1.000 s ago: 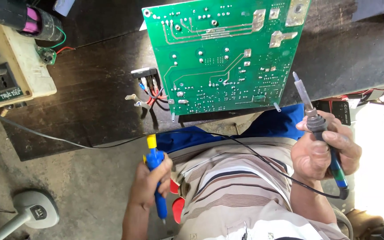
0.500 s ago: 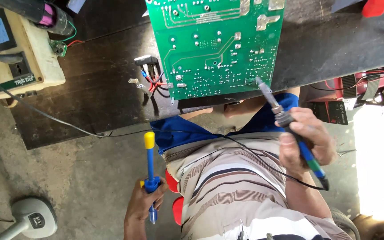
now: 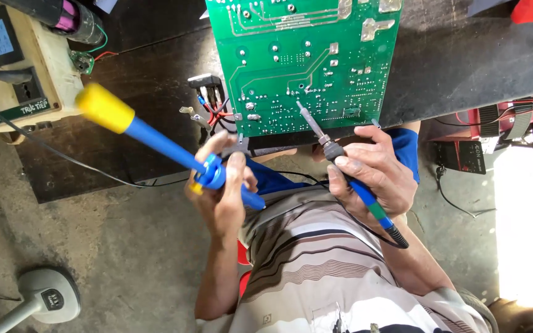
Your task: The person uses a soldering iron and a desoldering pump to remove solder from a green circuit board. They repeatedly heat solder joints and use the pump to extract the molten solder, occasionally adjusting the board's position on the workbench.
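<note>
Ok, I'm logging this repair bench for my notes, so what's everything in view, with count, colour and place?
circuit board: one, green, top centre on the dark bench.
power socket box: one, cream with a small screen, top left.
loose wired component: one, black with red and blue wires, left of the board.
fan base: one, grey, bottom left on the floor.
desoldering pump: one, blue with yellow cap, in the left hand.
soldering iron: one, blue-green handle, tip on the board.
left hand: grips the pump.
right hand: grips the iron.

Dark wooden bench over grey concrete floor, sunlit right.
</note>
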